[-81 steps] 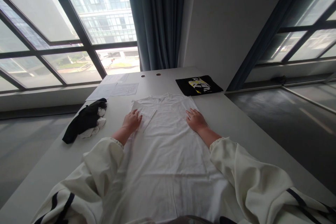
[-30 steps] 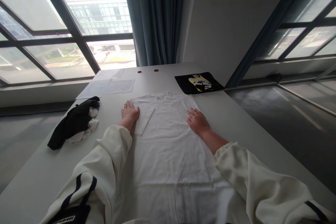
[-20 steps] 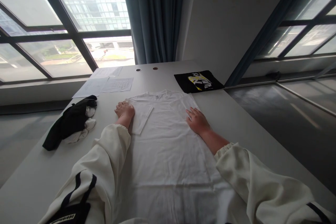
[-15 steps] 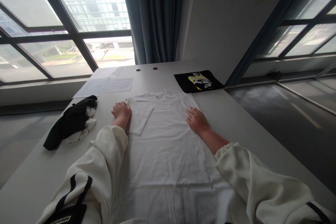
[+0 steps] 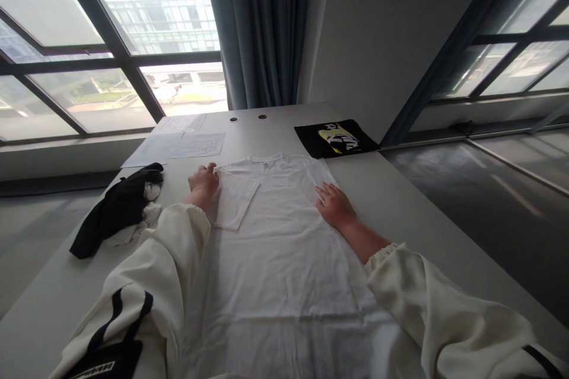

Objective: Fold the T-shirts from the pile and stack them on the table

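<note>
A white T-shirt (image 5: 275, 260) lies spread out on the table, its collar at the far end and both sleeves folded in over the body. At its left shoulder edge is my left hand (image 5: 203, 183), its fingers bent but apart; the thumb side is partly hidden. My right hand (image 5: 334, 204) rests with fingers spread and flat on the folded right sleeve and side edge.
On the white table (image 5: 391, 213), a crumpled black and white garment (image 5: 118, 207) lies at the left. Paper sheets (image 5: 198, 145) are behind it. A folded black garment with a yellow and white print (image 5: 338, 138) sits at the far right. A curtain (image 5: 260, 29) hangs beyond.
My left hand has shifted slightly left, and its fingers have lifted and loosened at the shirt's edge. My right hand stays in place on the shirt.
</note>
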Tool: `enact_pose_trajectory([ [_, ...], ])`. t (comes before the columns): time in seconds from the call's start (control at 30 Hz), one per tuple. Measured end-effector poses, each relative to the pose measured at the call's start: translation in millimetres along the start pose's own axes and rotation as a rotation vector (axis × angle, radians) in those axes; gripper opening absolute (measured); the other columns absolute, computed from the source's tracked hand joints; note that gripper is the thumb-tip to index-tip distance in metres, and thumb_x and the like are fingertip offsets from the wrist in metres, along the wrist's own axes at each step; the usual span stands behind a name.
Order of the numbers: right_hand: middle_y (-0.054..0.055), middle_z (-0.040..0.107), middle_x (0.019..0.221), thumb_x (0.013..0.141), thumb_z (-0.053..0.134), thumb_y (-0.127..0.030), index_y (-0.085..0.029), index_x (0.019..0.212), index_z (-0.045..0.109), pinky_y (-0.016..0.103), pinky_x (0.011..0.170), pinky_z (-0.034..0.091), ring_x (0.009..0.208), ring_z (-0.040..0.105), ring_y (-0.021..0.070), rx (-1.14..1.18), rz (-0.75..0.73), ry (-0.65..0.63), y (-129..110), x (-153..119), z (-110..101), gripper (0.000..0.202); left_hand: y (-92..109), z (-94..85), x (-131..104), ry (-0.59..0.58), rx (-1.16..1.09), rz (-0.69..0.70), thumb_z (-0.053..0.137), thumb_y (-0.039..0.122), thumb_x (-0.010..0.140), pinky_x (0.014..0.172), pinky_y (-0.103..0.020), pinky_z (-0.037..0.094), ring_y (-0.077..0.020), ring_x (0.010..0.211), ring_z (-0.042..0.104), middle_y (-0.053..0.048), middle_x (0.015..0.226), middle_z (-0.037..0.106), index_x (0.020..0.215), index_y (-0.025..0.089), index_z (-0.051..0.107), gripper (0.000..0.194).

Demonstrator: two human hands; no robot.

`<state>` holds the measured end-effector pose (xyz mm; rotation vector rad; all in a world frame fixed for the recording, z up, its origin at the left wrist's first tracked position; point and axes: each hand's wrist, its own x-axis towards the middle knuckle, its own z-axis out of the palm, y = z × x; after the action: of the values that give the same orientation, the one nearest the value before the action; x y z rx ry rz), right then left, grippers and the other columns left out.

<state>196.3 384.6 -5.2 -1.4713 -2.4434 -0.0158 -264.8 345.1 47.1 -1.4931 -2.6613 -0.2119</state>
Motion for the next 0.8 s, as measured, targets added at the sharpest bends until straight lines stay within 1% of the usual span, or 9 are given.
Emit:
enact_pose_trajectory([
  [0.07,0.017,0.053,0.159,0.1,0.05,-0.03,-0.014,0.15,0.063,0.046,0.124,0.034,0.146,0.047,0.032,0.005,0.002,0.0,0.0,-0.2,-0.4,0.054,2.5,-4.2,12.6,-0.086,0.037,0.055,0.043,0.044,0.1,0.098,-0.053,0.045,-0.0372,0.12,0.06,-0.017,0.137,0.061,0.142,0.033,0.062,0.047],
  [0.2,0.016,0.053,0.16,0.1,0.05,-0.03,-0.015,0.15,0.063,0.047,0.124,0.035,0.147,0.047,0.0324,0.002,0.005,0.0,0.6,-0.5,-0.3,0.054,2.0,-13.4,41.7,-0.193,0.077,0.059,0.058,0.036,0.089,0.104,-0.057,0.042,-0.0419,0.131,0.052,-0.02,0.142,0.058,0.119,0.025,0.076,0.036],
  [0.37,0.015,0.053,0.16,0.099,0.049,-0.03,-0.015,0.149,0.063,0.047,0.124,0.036,0.146,0.048,0.0318,-0.008,0.001,0.005,1.2,-0.7,0.1,0.054,-16.4,-19.5,60.0,-0.225,0.086,-0.005,0.062,0.032,0.084,0.103,-0.056,0.043,-0.0416,0.13,0.054,-0.022,0.145,0.057,0.125,0.023,0.072,0.043],
  [0.43,0.016,0.054,0.159,0.1,0.049,-0.03,-0.014,0.149,0.064,0.046,0.124,0.036,0.146,0.048,0.0317,-0.014,-0.006,0.008,1.4,-0.9,-0.2,0.054,-24.8,-17.3,57.6,-0.218,0.097,-0.06,0.062,0.033,0.085,0.102,-0.057,0.043,-0.0427,0.128,0.055,-0.024,0.144,0.057,0.13,0.021,0.069,0.047],
  [0.53,0.017,0.055,0.158,0.1,0.048,-0.03,-0.013,0.148,0.064,0.045,0.124,0.036,0.146,0.049,0.0316,-0.022,-0.018,0.018,1.6,-1.4,-0.7,0.053,-30.7,-10.6,44.6,-0.135,0.084,-0.154,0.055,0.031,0.09,0.099,-0.056,0.044,-0.043,0.125,0.057,-0.028,0.143,0.057,0.136,0.017,0.062,0.049],
  [0.6,0.016,0.056,0.157,0.1,0.048,-0.031,-0.013,0.148,0.064,0.045,0.124,0.036,0.145,0.049,0.0314,-0.02,-0.021,0.025,1.6,-1.8,-0.9,0.053,-29.6,-6.3,32.1,-0.049,0.047,-0.148,0.047,0.032,0.095,0.098,-0.054,0.043,-0.041,0.123,0.06,-0.028,0.14,0.06,0.136,0.016,0.06,0.046],
  [0.67,0.016,0.057,0.156,0.1,0.048,-0.031,-0.014,0.147,0.065,0.045,0.124,0.036,0.145,0.049,0.0312,-0.016,-0.019,0.029,1.6,-2.3,-1.0,0.053,-26.4,-3.2,19.9,-0.008,0.004,-0.123,0.041,0.038,0.099,0.097,-0.053,0.044,-0.0392,0.118,0.064,-0.026,0.132,0.065,0.134,0.016,0.059,0.045],
  [0.73,0.016,0.056,0.157,0.1,0.048,-0.031,-0.014,0.147,0.065,0.045,0.123,0.037,0.145,0.049,0.0311,-0.013,-0.017,0.024,1.4,-2.8,-1.4,0.052,-24.0,-1.4,10.9,-0.032,-0.033,-0.147,0.041,0.047,0.101,0.097,-0.052,0.045,-0.0392,0.115,0.066,-0.026,0.125,0.069,0.132,0.015,0.059,0.049],
  [0.8,0.016,0.056,0.157,0.1,0.048,-0.031,-0.014,0.147,0.065,0.045,0.124,0.036,0.145,0.049,0.0315,-0.012,-0.014,0.019,1.0,-2.9,-2.1,0.053,-23.9,-0.5,6.8,-0.097,-0.067,-0.177,0.047,0.052,0.098,0.094,-0.05,0.048,-0.0398,0.113,0.069,-0.026,0.121,0.072,0.127,0.014,0.06,0.05],
])
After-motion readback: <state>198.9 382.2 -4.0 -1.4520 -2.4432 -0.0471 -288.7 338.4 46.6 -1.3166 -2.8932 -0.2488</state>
